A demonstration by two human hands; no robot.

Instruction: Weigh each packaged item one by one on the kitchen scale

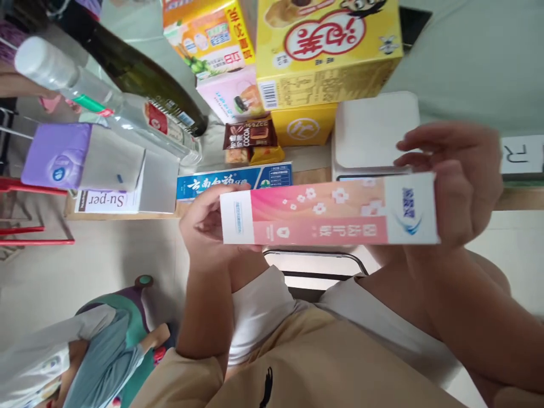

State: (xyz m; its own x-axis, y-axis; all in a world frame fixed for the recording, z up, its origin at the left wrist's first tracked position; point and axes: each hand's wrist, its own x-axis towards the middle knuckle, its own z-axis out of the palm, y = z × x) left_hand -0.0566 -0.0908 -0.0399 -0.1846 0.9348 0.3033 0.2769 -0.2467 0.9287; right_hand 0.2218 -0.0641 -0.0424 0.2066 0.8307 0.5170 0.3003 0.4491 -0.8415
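A long pink and white toothpaste box (310, 212) with white flowers lies level across the middle of the view, above my lap. My left hand (204, 218) grips its left end, with the fingers partly hidden behind it. At the other end my right hand (463, 181) is closed around the box's white end, while two fingertips reach out above its top edge. Just behind, on the table, lies a blue toothpaste box (233, 180), partly covered by the pink one and my left hand. A white box (376, 130) sits behind my right fingers.
Beyond stand a yellow puff-snack box (327, 56), an orange carton (208, 37), a pink box (229, 96) and small snack packs (250, 135). To the left are a clear bottle (127, 113), a dark green bottle (144, 73) and a purple tissue pack (57, 156). Another person (89, 357) is at lower left.
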